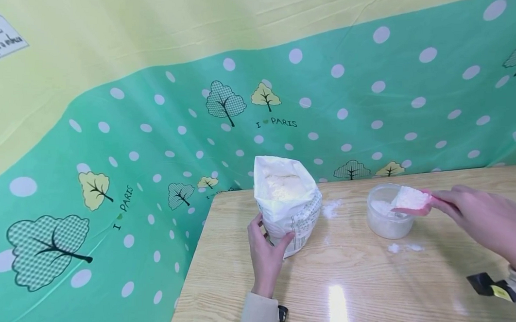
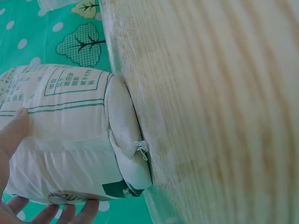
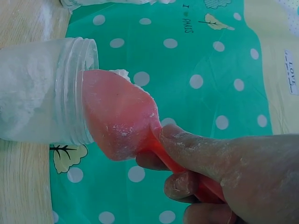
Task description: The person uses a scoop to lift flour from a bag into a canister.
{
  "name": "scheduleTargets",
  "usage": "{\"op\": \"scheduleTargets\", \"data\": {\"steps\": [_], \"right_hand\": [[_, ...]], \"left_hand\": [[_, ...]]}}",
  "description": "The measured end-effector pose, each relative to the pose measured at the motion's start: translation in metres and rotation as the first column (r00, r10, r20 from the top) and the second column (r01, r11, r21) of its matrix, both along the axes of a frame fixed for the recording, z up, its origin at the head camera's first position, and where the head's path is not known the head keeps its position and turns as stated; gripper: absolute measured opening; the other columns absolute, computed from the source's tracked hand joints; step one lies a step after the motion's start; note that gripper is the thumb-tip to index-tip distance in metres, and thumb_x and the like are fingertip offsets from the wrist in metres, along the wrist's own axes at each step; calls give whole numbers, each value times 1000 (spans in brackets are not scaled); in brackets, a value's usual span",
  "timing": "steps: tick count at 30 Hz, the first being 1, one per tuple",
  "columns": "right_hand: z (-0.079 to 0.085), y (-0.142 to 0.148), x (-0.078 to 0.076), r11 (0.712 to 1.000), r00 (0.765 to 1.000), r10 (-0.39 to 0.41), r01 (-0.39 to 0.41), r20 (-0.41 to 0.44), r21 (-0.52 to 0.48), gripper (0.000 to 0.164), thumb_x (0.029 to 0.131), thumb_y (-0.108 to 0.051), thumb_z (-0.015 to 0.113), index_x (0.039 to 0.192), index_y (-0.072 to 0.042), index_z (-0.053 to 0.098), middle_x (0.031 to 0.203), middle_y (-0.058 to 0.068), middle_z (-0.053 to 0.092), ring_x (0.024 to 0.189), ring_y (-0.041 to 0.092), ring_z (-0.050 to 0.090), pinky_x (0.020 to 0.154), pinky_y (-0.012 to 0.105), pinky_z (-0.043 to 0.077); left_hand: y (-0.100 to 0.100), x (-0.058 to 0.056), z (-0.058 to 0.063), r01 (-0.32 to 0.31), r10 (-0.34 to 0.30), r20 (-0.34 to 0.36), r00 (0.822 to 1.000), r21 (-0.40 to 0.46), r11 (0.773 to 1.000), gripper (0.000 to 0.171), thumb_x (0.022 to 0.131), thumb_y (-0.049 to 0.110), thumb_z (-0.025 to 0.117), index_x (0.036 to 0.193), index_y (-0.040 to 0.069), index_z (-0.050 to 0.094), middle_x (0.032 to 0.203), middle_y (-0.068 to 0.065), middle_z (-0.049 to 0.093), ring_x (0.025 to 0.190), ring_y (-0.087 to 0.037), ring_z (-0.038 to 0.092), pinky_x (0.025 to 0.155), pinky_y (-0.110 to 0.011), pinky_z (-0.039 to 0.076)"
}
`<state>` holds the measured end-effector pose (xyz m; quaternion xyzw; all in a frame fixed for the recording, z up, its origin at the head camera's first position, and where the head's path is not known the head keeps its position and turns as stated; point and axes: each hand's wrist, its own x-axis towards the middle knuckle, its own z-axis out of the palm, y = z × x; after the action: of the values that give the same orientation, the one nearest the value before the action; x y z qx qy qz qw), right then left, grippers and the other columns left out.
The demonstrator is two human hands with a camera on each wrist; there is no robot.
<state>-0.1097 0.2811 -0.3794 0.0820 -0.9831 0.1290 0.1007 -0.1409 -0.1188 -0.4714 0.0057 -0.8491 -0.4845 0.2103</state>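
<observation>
A pink scoop (image 3: 119, 112) heaped with white powder is gripped by its handle in my right hand (image 1: 485, 212). The scoop's front edge hangs over the rim of a clear plastic jar (image 1: 388, 226), which holds some white powder. Thumb and fingers of my left hand (image 1: 267, 251) curl round the lower part of an open white bag (image 1: 296, 226). Pale powder shows inside the bag's mouth. In the left wrist view the bag's printed side and folded, stitched bottom (image 2: 128, 140) are seen, and the bag stands on the table.
The wooden table (image 1: 234, 276) has spilled powder (image 1: 332, 208) between bag and jar, and more in front of the jar. A green and yellow cloth (image 1: 287, 99) with dots and trees hangs behind the table and along its left side.
</observation>
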Motion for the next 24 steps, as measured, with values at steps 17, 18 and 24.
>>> {"op": "scheduleTargets", "data": {"steps": [17,18,24], "right_hand": [[8,-4,-5,996,999,38,-37,-2,81,20,96,-20,64,103,-4,74,68,-1,45,57,16,37,48,29,30],[9,-4,-6,996,999,41,-41,-4,83,19,96,-19,65,102,-4,74,68,-1,45,57,16,37,48,29,30],[13,-3,-8,995,999,48,-49,12,90,19,96,-18,65,106,-6,75,69,-1,46,57,17,37,49,30,31]], "left_hand": [[-1,-1,-2,-6,6,-5,1000,-2,1000,90,71,37,89,144,19,39,135,1,46,126,-19,48,99,-39,53],[-1,-1,-2,-6,6,-4,1000,-4,1000,90,71,37,89,144,18,39,135,1,47,126,-19,48,99,-39,53],[-1,-1,-1,-3,2,-5,1000,-11,1000,90,71,35,89,144,17,39,135,0,46,126,-18,47,99,-36,53]]}}
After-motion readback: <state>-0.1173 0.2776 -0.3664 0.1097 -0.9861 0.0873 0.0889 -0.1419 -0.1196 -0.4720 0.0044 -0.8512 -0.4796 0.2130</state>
